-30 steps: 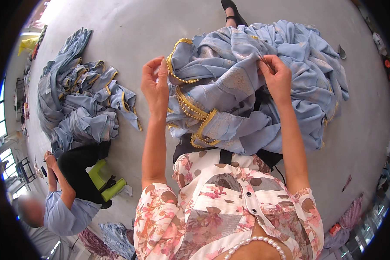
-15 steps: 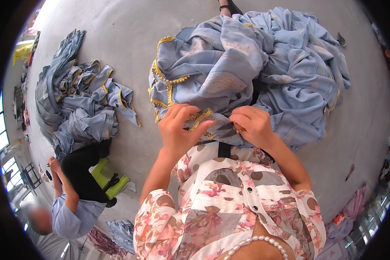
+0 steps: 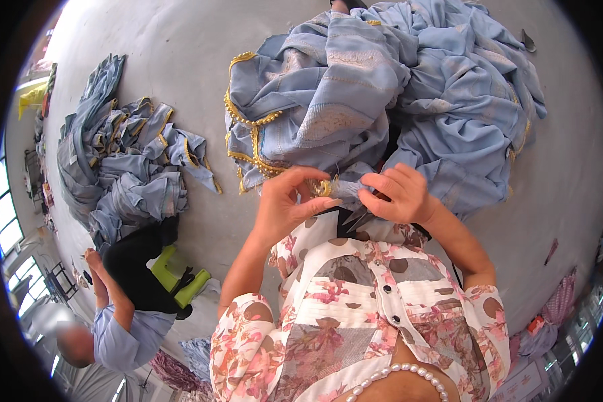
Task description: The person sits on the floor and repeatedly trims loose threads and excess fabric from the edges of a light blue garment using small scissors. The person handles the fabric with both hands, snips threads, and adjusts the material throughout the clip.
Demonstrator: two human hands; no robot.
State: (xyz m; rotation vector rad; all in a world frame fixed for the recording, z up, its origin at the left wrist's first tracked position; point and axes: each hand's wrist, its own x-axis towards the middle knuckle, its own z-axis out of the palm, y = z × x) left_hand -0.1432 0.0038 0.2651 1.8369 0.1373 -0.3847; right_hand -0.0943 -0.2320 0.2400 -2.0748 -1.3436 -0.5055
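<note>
Blue cloth with pale woven bands (image 3: 345, 100) lies bunched across my lap, its edge trimmed with yellow beaded braid (image 3: 256, 137). My left hand (image 3: 291, 199) pinches a short gathered bit of the yellow trim (image 3: 323, 188) between thumb and fingers. Just right of it, my right hand (image 3: 398, 194) is closed around a pair of thread snips (image 3: 358, 220). Their dark pointed blades stick out below the fingers, toward the lower left. The handle is hidden in the palm. A strip of blue cloth (image 3: 355, 191) runs between the two hands.
On the left, a seated person (image 3: 130, 331) with a pale blue sleeve is beside another heap of yellow-trimmed blue cloth (image 3: 134, 181). A lime-green stool (image 3: 181, 278) stands by them on the grey floor (image 3: 194, 40). A small dark object (image 3: 528, 41) lies at the far right.
The snips' blades have turned downward and now show below my right hand. My left hand has shifted slightly right, bunching the trim more tightly. The cloth appears a little higher in view.
</note>
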